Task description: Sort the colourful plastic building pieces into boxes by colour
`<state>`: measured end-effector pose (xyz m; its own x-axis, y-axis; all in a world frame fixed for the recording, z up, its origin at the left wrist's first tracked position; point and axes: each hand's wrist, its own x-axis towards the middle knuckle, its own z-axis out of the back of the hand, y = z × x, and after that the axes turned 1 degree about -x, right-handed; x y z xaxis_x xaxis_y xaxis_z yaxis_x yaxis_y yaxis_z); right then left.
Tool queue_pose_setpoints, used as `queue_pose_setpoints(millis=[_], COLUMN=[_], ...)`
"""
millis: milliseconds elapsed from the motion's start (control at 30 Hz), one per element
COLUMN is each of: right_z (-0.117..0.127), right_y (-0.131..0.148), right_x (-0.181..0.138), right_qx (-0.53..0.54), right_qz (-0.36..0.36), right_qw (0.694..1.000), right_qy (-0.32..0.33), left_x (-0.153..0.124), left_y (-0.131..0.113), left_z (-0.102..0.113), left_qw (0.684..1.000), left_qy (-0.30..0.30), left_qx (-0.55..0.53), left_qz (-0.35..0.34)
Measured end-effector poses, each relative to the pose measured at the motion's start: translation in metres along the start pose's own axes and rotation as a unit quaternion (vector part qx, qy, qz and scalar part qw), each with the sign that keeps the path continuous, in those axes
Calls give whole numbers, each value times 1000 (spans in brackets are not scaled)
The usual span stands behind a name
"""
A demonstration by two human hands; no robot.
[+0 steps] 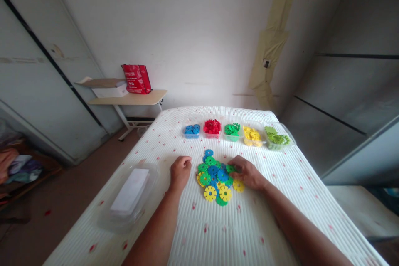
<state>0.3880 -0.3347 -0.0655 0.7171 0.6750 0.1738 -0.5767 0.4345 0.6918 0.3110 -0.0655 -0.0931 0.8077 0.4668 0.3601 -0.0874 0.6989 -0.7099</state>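
Pile of flat notched plastic discs [216, 178] (blue, green, yellow) sits mid-desk, between the two hands. Left hand [180, 171] rests just beside the pile's left edge, fingers curled loosely under; can't tell if it holds a disc. Right hand [247, 172] lies on the pile's right side, fingertips touching a green disc [231, 168], palm down, not closed around anything visible.

Desk [218, 232] has a white ribbed cover with red specks. Along its far edge is a row of clear trays: blue [191, 130], red [212, 127], green [232, 129], yellow [253, 135], light-green [277, 137], each holding discs of one colour. Bare strip lies between the pile and the trays. Clear lidded box [131, 195] sits near the left edge, well apart from the pile. Near side of the desk is open apart from the forearms. Right edge is close to the cabinet wall.
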Motion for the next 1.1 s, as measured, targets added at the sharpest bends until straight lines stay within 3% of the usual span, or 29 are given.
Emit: queue_pose_setpoints(millis=[133,200,433,567,700,800,967,1100], right_z=[12,19,15,5,1,5,12,-1], right_y=[-5,-7,2,11,13,11,19,40], right_x=[-3,-6,-8,-3,0,2,18,45], right_qx=[127,131,-39,-153,-193,-162,-22,-81], right_qz=[-93,-97,-20,18,20,-7,-55,-33], right_qw=[984,984,998,985,977,984,998,996], right_qy=[-78,-66,45,73,90,69,-11,-8], left_x=[1,1,1,1,1,1,1,1], left_y=[2,3,7,7,5,3,4,4], left_z=[-1,-2,-3,-3,-2,-2,-3,-2], left_qw=[1000,1000,1000,1000,1000,1000,1000,1000], left_qy=[-2,-5,-8,-8,-8,-10,-12,-14], left_qx=[-4,-7,-13,-7,-6,-8,-7,-14], left_qz=[-1,-5,-10,-12,-9,-5,-7,-11])
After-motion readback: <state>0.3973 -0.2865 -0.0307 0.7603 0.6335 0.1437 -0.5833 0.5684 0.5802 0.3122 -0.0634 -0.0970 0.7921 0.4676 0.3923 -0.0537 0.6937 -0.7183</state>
